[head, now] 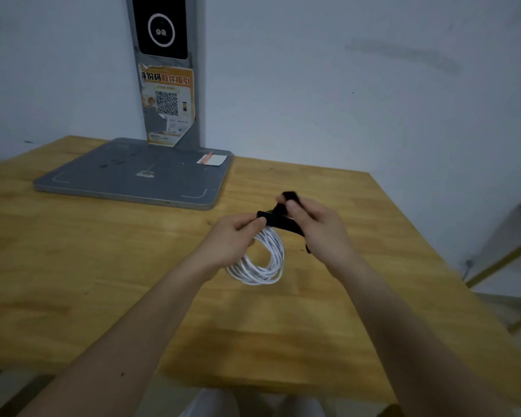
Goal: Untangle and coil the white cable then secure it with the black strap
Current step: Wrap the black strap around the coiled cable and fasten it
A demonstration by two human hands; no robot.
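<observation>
The white cable hangs as a round coil of several loops above the wooden table. My left hand pinches the top of the coil together with one end of the black strap. The strap crosses over the coil's top towards my right hand, which grips its other part; a black loop sticks up above my right fingers and a strap tail shows below that palm. The cable's plugs are hidden.
A grey flat base plate with an upright post carrying a dark screen and an orange QR sticker stands at the table's back left. The table's right edge drops off beside a white shelf.
</observation>
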